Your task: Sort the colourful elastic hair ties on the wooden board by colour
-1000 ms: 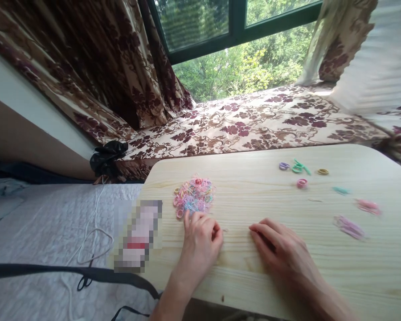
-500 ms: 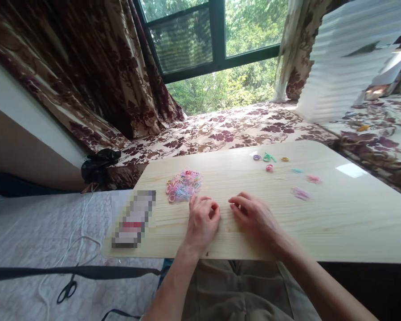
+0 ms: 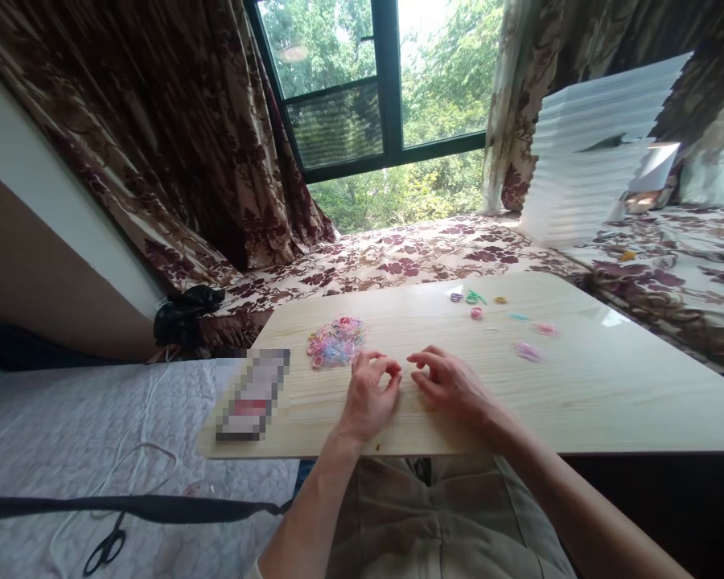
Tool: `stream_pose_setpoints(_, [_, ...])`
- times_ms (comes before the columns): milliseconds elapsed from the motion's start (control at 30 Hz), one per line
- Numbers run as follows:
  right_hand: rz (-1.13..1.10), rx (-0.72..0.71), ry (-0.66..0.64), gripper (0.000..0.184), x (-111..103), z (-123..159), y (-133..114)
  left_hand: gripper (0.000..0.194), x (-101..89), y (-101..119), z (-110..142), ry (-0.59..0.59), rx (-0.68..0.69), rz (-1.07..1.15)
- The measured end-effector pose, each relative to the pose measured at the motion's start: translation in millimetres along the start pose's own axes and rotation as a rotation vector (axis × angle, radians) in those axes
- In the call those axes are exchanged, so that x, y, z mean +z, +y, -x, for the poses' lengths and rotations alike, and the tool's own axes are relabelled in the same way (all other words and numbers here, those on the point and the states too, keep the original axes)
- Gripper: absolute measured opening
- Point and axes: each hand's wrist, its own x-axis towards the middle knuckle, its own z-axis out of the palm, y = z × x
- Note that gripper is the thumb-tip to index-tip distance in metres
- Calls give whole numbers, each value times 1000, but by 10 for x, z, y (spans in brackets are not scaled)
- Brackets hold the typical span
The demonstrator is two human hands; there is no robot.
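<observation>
Hands: closer together than in the first frame, their fingertips now only narrowly apart above the near part of the counter [image 3: 603, 402]; the head view has tipped up, bringing in more of the window [image 3: 392, 88].
Left hand [image 3: 371, 394]: thumb and forefinger curled towards each other in a ring, just beside the near right edge of the pile; whether the fingers pinch a thin band cannot be told.
Right hand [image 3: 455, 386]: fingers loosely bent, forefinger and thumb pointing at the left hand; whether they grasp anything is too small to tell.
Pile of elastic bands [image 3: 338, 342]: mixed pink, blue, yellow and red, heaped on the left part of the counter.
Sorted colours: purple bands [image 3: 456, 297], green bands [image 3: 474, 297] and yellow bands [image 3: 500, 300] along the far side, with red-pink bands [image 3: 476, 314] just nearer; teal bands [image 3: 519, 317], pink bands [image 3: 546, 330] and lilac bands [image 3: 528, 351] lie apart to the right.
Pixelated item [image 3: 253, 394]: flat at the counter's left edge, details hidden.
Bed: scissors [image 3: 105, 551], white cable [image 3: 141, 446] and dark strap [image 3: 157, 507] on or over the quilted cover [image 3: 18, 426].
Ledge: black plastic bag [image 3: 187, 314] at its left end.
</observation>
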Motion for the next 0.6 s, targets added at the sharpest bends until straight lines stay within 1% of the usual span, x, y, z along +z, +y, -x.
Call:
stream_pose_setpoints(233, [-41,-40,-18,22,22,12,23,9,6,-38,2,-13,-54,79])
stream_pose_setpoints(600, [-43,-32,22,16,39,12,46,8,20,-69,11,-18,-149,160])
